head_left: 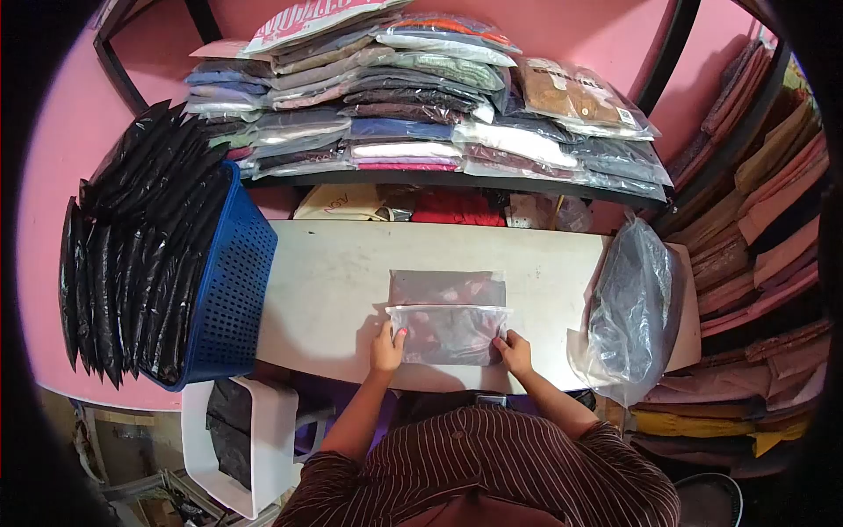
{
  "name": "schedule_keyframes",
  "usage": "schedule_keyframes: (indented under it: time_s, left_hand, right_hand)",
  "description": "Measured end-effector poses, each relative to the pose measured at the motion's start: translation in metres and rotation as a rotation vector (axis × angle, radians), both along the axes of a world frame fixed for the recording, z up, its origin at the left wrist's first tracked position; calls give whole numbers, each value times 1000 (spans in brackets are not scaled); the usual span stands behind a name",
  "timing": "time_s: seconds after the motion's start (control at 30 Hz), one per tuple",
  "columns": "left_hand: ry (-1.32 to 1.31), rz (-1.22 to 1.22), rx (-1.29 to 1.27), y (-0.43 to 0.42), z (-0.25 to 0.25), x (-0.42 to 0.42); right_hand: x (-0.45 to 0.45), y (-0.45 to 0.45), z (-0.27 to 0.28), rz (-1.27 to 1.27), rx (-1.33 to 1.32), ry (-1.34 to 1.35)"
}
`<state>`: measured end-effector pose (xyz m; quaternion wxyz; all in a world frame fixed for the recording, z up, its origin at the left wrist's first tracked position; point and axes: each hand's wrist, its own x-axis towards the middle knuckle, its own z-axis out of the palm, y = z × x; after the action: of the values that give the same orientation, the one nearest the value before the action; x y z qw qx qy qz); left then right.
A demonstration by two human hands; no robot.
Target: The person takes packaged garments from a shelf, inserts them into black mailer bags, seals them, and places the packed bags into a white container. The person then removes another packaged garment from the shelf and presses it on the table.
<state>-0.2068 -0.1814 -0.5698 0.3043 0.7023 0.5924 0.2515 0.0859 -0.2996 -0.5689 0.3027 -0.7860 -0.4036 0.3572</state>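
A frosted see-through plastic bag (450, 341) lies on the white table in front of me, its white-edged opening facing away from me. Inside it is part of a folded dark grey-brown cloth (448, 286) with a faint pinkish pattern; the rest sticks out past the opening. My left hand (385, 348) grips the bag's left edge, thumb on top. At the right edge, my right hand (515, 352) pinches the bag the same way. The fingers beneath the bag are hidden on both sides.
A blue basket (241, 263) full of black plastic packets (132, 255) stands at left. Clear plastic bags (634, 307) lie on the table (325, 263) at right. Bagged garments (404, 105) are stacked on a shelf behind. Below left is a white bin (272, 422); folded fabrics (746, 290) fill the right side.
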Motion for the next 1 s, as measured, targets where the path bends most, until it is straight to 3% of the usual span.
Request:
schedule_keyframes:
  time_s: [0.03,0.1,0.13,0.17,0.2,0.23,0.27,0.3,0.43,0.53,1.0]
  left_hand:
    - [3,4,-7,-1,1,4]
    - [78,149,114,0,5,12]
    - [82,150,112,-2,20,21]
    - [300,7,282,-8,35,31]
    - [517,-139,449,-12,45,41]
    - [520,-141,444,-12,41,47]
    - [512,-349,379,-11,32,53]
    - [499,-556,312,-9,29,57]
    - [405,-611,294,20,31,66]
    - [367,-574,295,27,39,67]
    - [364,-579,356,42,26,70]
  right_hand:
    - [-1,1,1,4,-7,3]
    - [-10,8,3,-153,389,-277]
    - [-12,15,7,-29,474,-436]
    - [-15,23,11,97,558,-595]
    - [-25,29,25,279,517,-593]
    - [-37,36,39,461,470,-586]
    - [-44,45,43,678,409,-604]
    - [-46,47,38,675,406,-601]
    - [-41,66,20,606,320,-674]
    - [-35,69,11,493,320,-703]
    - [-32,78,6,518,211,-637]
